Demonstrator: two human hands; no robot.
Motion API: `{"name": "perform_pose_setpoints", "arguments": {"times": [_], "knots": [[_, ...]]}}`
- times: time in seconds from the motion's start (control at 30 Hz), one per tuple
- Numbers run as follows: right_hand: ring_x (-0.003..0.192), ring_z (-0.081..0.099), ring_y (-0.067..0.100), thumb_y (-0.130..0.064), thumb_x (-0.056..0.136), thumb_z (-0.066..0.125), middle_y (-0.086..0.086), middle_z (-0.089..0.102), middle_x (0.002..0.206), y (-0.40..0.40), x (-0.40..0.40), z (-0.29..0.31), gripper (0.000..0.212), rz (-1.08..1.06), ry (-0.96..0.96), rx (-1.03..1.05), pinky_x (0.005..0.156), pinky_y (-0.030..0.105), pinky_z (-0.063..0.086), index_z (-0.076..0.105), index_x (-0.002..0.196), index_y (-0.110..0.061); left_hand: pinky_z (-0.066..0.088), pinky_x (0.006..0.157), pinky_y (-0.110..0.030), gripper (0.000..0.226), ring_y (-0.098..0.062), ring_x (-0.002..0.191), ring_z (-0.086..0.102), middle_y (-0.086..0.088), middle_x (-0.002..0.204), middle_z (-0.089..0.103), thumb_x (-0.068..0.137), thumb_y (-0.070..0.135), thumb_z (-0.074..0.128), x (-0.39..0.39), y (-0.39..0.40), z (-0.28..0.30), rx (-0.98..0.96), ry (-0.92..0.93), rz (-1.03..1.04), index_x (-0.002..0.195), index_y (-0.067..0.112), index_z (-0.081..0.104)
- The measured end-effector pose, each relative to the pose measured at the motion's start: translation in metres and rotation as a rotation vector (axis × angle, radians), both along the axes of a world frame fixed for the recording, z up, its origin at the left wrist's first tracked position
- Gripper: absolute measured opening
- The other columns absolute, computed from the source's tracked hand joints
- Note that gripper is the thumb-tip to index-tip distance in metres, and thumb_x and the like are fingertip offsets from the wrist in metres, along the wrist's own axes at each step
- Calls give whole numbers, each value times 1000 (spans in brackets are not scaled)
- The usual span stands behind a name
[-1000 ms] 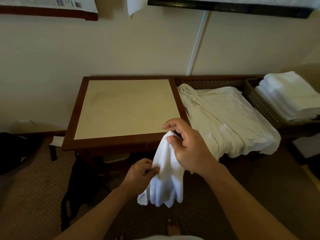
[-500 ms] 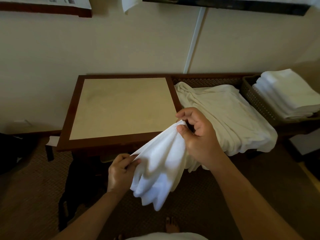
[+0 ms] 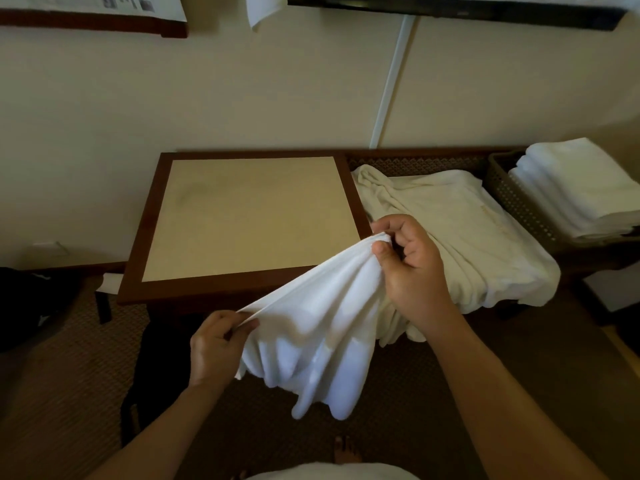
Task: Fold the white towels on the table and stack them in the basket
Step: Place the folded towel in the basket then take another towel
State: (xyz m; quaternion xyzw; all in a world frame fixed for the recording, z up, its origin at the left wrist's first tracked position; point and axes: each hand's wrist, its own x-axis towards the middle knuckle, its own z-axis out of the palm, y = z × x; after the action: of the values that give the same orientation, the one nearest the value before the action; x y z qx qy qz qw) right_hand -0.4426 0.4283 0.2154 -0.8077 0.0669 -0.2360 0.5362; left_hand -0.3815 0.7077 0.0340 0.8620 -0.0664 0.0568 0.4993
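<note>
- We hold a soft white terry towel (image 3: 322,327) in the air in front of the table, its top edge stretched taut between our two hands and the rest hanging in loose folds.
- Our left hand (image 3: 216,348) pinches the lower left end of that edge between thumb and curled fingers.
- Our right hand (image 3: 412,268) pinches the upper right end, thumb against forefinger, the other fingers curled above it.
- The square table with a pale beige top and a dark brown wooden frame (image 3: 249,216) stands against the wall, just beyond the towel.
- Right of it, on a dark lattice-topped bench (image 3: 415,162), lies a rumpled heap of cream-white towels (image 3: 467,237), spilling over the near edge.
- At the far right sits a dark brown woven basket (image 3: 516,199), holding a neat stack of folded white towels (image 3: 575,188) that rises above its rim.
- The wall (image 3: 242,91) is plain cream, with a white conduit strip (image 3: 391,81) running down to the bench.
- Along the top we see the lower edge of a brown-framed printed notice (image 3: 93,12) at left and a long dark shelf or frame (image 3: 450,12) at right.
- The floor is brown woven carpet (image 3: 79,358); a dark bag-like shape (image 3: 31,306) lies at the far left, too dim to identify.
- Bare toes (image 3: 346,452) show at the bottom, beside a strip of white clothing.
</note>
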Motion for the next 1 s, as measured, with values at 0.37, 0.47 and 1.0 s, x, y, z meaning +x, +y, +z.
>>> {"name": "perform_pose_setpoints", "arguments": {"times": [0.37, 0.47, 1.0], "knots": [[96, 60, -7, 7, 97, 55, -9, 64, 104, -6, -12, -11, 31, -191, -46, 88, 88, 10, 44, 60, 112, -19, 48, 77, -30, 9, -15, 90, 63, 7, 96, 66, 105, 29, 54, 3, 6, -5, 363, 268, -319, 103, 30, 63], [101, 59, -7, 4, 99, 53, -13, 63, 109, -8, -10, -8, 34, -204, -35, 38, 91, 9, 43, 59, 111, -27, 53, 76, -38, 21, -17, 84, 64, 3, 89, 66, 107, 28, 48, 1, 3, -8, 261, 351, -261, 94, 27, 65], [73, 66, 5, -22, 87, 72, 2, 73, 85, 24, -6, -59, 11, 361, 564, -153, 73, 42, 56, 74, 97, -26, 51, 63, -24, 12, -9, 67, 64, 8, 76, 71, 83, 32, 83, 3, -87, 149, 3, 141, -750, 86, 26, 74]]}}
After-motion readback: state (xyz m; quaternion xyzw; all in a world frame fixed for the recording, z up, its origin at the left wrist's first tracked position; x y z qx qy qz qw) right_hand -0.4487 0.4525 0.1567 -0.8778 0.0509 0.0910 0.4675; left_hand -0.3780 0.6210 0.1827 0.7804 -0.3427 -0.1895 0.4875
